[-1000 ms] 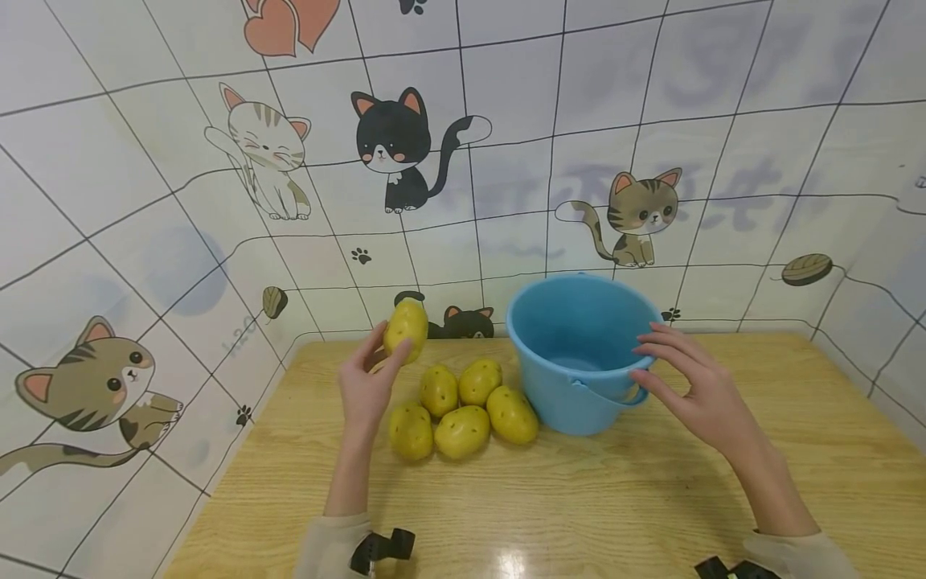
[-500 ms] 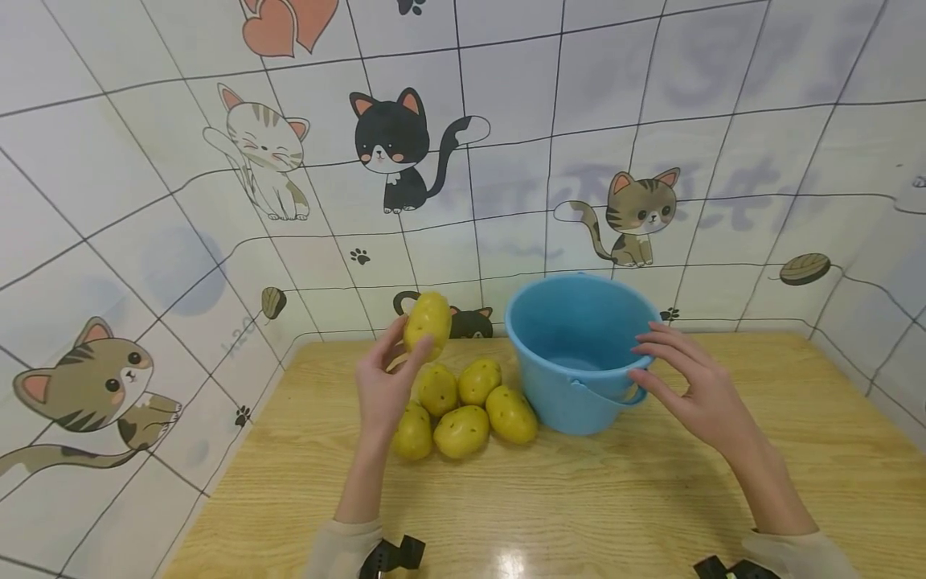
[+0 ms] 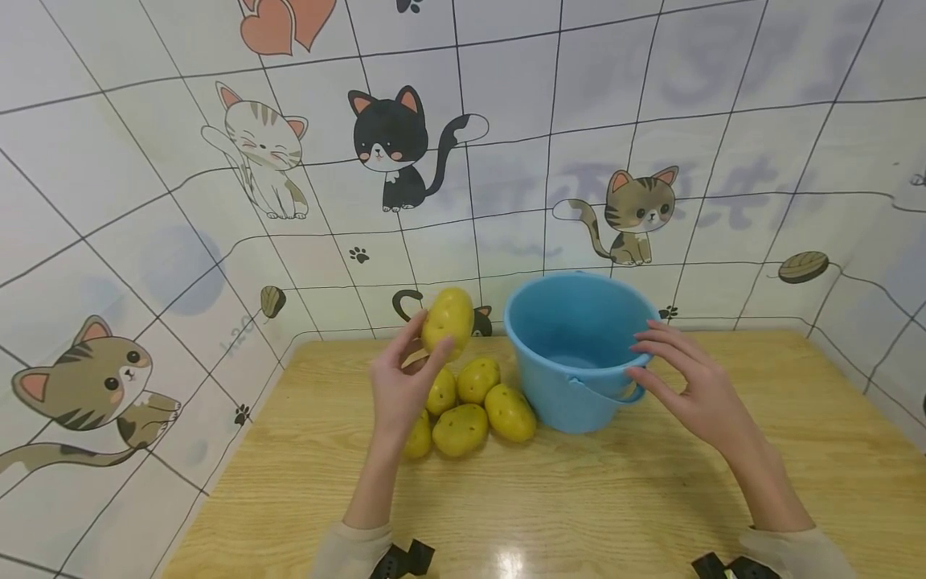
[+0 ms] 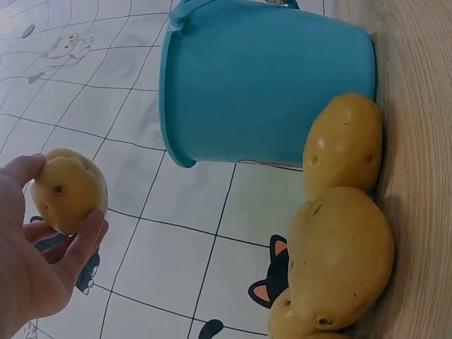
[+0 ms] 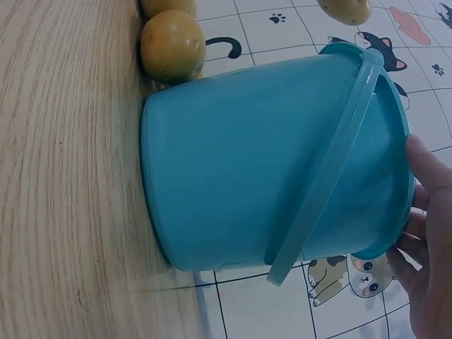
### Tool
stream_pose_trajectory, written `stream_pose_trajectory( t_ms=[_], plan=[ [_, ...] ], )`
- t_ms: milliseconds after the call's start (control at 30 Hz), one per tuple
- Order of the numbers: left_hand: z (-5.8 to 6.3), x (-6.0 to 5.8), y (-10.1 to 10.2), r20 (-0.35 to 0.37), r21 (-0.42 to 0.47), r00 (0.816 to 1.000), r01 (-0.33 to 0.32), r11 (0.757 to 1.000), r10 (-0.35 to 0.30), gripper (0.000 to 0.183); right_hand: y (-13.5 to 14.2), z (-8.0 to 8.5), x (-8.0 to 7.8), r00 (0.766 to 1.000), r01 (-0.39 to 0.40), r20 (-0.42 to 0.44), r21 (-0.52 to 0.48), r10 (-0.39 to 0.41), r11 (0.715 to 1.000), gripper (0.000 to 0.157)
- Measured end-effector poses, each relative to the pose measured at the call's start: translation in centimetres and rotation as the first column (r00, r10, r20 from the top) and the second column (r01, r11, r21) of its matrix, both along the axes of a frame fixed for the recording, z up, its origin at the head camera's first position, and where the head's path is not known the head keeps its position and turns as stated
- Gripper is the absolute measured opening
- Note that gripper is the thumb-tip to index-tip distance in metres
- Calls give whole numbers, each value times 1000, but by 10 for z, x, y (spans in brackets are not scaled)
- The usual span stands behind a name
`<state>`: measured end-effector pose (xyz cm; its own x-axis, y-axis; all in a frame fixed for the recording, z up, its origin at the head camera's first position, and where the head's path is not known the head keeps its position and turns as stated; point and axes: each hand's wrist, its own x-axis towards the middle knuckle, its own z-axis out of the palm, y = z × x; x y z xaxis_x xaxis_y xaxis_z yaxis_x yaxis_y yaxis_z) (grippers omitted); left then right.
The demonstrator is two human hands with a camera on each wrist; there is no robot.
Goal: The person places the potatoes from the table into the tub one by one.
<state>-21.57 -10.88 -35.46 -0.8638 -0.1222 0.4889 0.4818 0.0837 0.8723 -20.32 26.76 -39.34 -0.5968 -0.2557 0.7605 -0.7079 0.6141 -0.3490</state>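
Note:
In the head view, my left hand [image 3: 402,394] holds a yellow potato [image 3: 450,323] between thumb and fingers. The potato is raised off the table, left of the blue bucket [image 3: 560,398] and above the other potatoes. My right hand [image 3: 698,394] grips the right side of the bucket's rim, its fingers over the edge and its thumb outside. The bucket stands upright, and the part of its inside that shows holds nothing. Several more potatoes [image 3: 460,430] lie grouped against its left side. My left hand partly covers the leftmost ones. The left wrist view shows the held potato [image 4: 69,189] apart from the bucket.
The wooden table [image 3: 550,498] carries the bucket and potatoes. Behind it rises a wall [image 3: 506,201] with a grid and cartoon cats. The bucket's handle [image 5: 332,169] hangs down on the near side. Dark wrist straps [image 3: 405,559] sit at both cuffs.
My left hand has moved to the right and slightly up with the potato, closer to the bucket. My right hand and the bucket have stayed in place.

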Motion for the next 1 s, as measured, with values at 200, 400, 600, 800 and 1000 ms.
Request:
stream_pose_trajectory(
  t_ms=[200,400,600,800,1000],
  plan=[
    [2,1,6,-45,-16,999,-8,1000,7,55,1,-1,-1,1000,-6,-9,2,6,1000,39],
    [4,-1,15,-96,-37,995,-13,999,10,55,1,-2,-2,1000,-11,-11,0,11,1000,39],
    [5,-1,25,-113,-27,994,-8,1000,5,55,1,0,0,1000,-1,6,3,1,1000,40],
    [4,-1,36,-151,-36,989,-1,999,-4,55,0,0,0,1000,4,11,3,-4,1000,40],
    [0,-1,48,-142,-40,989,24,999,-29,56,0,-1,1,1000,16,20,9,-16,1000,42]
  ],
)
